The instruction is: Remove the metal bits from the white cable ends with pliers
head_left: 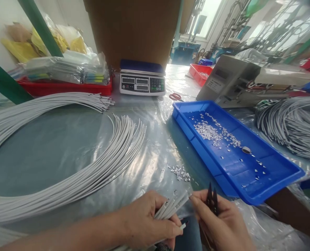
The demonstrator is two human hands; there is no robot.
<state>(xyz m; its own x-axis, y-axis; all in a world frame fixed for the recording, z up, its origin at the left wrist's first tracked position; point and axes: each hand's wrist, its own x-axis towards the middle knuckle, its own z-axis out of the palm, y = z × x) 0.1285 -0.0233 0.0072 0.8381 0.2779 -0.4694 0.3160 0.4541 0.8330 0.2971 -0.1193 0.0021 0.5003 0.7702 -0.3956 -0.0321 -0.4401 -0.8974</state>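
My left hand [149, 219] is closed around a bundle of white cables [172, 206], their ends pointing up and to the right. One cable end sticks out lower, beside the thumb. My right hand [218, 219] holds a tool with two dark pointed jaws [212, 198], slightly apart, possibly snips or pliers; its handles are mostly hidden in the palm. The right thumb and forefinger pinch at the tip of one cable in the bundle. Just beyond the hands, a small heap of shiny metal pieces [180, 172] lies on the plastic-covered table [152, 153].
A blue tray [197, 143] with many small shiny pieces and a ring stands right. Curved bundles of white cables [100, 174] lie left, more coiled cables [296, 125] far right. Behind are a scale [141, 83], red-handled scissors [176, 97], a grey machine [223, 82] and a red tray [66, 90].
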